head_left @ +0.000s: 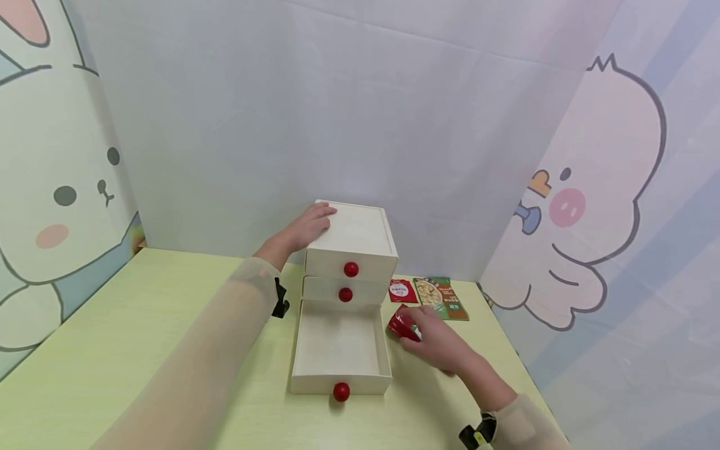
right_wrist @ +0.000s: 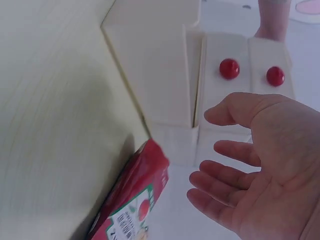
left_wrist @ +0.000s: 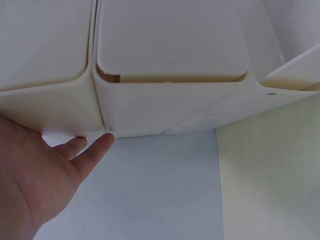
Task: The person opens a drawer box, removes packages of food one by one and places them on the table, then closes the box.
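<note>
A white drawer unit (head_left: 360, 228) with red knobs stands on the table, its bottom drawer (head_left: 317, 384) pulled out and bare inside. My left hand (head_left: 304, 228) rests on the unit's upper left edge, fingers lying over the top. In the left wrist view, two extended fingers of that hand touch the unit's side. To the right of the drawer, my right hand (head_left: 435, 337) reaches over a shiny red packet (head_left: 402, 322). The right wrist view has this hand's fingers spread and apart from the packet (right_wrist: 135, 190), which bears a white barcode label.
Behind the right hand lie a small red packet (head_left: 402, 290) with a white round label and a larger green and brown food packet (head_left: 441, 297). A pale curtain (head_left: 349, 112) with cartoon animals encloses the table's back and sides.
</note>
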`<state>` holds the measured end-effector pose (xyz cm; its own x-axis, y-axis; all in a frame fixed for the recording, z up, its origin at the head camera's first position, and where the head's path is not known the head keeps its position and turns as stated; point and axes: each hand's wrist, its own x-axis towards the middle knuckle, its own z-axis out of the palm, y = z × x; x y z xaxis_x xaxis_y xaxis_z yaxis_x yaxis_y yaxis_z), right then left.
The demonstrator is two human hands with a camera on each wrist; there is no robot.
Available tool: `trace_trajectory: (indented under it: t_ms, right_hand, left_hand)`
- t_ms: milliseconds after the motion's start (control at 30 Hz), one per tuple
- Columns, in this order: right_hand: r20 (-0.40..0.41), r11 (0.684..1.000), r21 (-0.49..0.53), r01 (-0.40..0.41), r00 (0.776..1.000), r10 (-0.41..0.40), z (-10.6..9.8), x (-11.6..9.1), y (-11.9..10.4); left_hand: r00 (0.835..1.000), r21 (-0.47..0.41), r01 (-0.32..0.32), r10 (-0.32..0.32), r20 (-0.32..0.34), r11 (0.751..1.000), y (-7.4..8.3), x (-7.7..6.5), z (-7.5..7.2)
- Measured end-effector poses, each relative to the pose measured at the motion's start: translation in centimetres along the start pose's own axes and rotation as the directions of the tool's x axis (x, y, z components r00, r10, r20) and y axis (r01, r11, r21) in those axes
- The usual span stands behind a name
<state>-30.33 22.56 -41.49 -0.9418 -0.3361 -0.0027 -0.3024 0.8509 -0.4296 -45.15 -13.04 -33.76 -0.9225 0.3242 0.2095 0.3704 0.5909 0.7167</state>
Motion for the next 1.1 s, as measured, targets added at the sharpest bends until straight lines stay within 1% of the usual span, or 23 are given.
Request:
trace_trajectory:
  t_ms: [133,300,400,533,767,933,1100]
  right_hand:
    - [0.000,0.999,0.004,0.046,0.999,-0.046,0.1,-0.6,-1.7]
    - [0.017,0.990,0.002,0.140,0.990,-0.140,0.0,-1.4,-3.6]
    - [0.049,0.985,0.010,0.172,0.984,-0.172,0.0,-2.0,-4.5]
    - [0.114,0.982,0.047,0.185,0.975,-0.190,0.1,-2.8,-5.6]
    - [0.224,0.973,0.090,0.214,0.947,-0.230,0.6,-3.6,-6.9]
    - [0.271,0.962,0.090,0.257,0.923,-0.272,1.0,-4.1,-7.3]
    - [0.314,0.955,0.086,0.285,0.901,-0.298,1.6,-4.5,-7.6]
  left_hand:
    - [1.000,-0.004,-0.001,0.001,-0.001,1.000,0.0,-0.1,0.0]
    - [1.000,-0.002,0.000,0.000,0.002,1.000,0.0,-0.1,0.0]
    - [1.000,-0.008,0.007,-0.007,0.004,1.000,0.1,-0.1,0.0]
    - [1.000,-0.017,0.013,-0.013,0.006,1.000,0.1,-0.2,0.0]
    - [1.000,-0.009,0.004,-0.004,0.005,1.000,0.1,-0.2,0.0]
    - [1.000,0.000,0.000,0.000,0.003,1.000,-0.1,0.0,0.0]
    - [1.000,-0.014,0.016,-0.016,0.007,1.000,-0.1,0.0,0.1]
